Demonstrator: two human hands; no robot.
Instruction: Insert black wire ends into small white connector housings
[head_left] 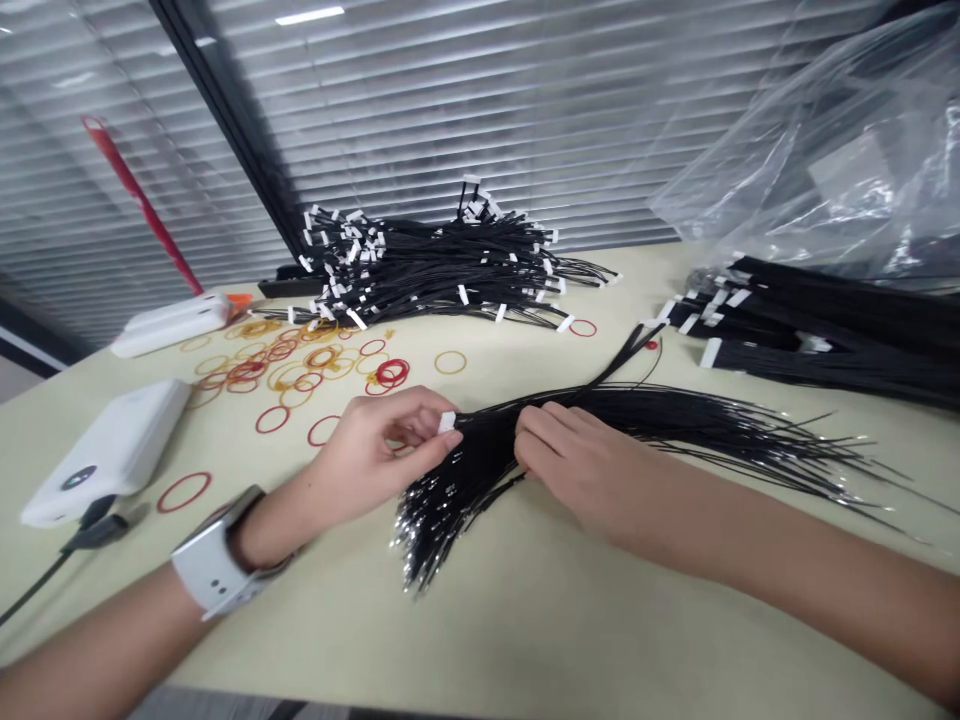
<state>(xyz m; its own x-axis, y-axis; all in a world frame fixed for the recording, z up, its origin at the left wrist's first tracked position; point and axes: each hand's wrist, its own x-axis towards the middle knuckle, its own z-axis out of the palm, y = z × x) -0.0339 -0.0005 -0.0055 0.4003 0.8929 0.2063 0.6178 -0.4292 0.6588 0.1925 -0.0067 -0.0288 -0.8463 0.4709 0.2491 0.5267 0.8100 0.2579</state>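
A loose bundle of thin black wires (675, 425) with bare silver tips lies across the pale table (525, 610) in front of me. My left hand (375, 455), with a white watch on its wrist, pinches a small white connector (448, 421) at the bundle's edge between thumb and fingers. My right hand (577, 460) rests on the bundle just right of that, its fingers curled down and closed on the wires. The wire tips fan out below and between both hands.
A pile of black cables with white connectors (442, 265) sits at the back. More bundles (817, 335) and a clear plastic bag (832, 150) lie at the right. Red and yellow rubber bands (300, 370) are scattered at the left, near a white power bank (112, 450).
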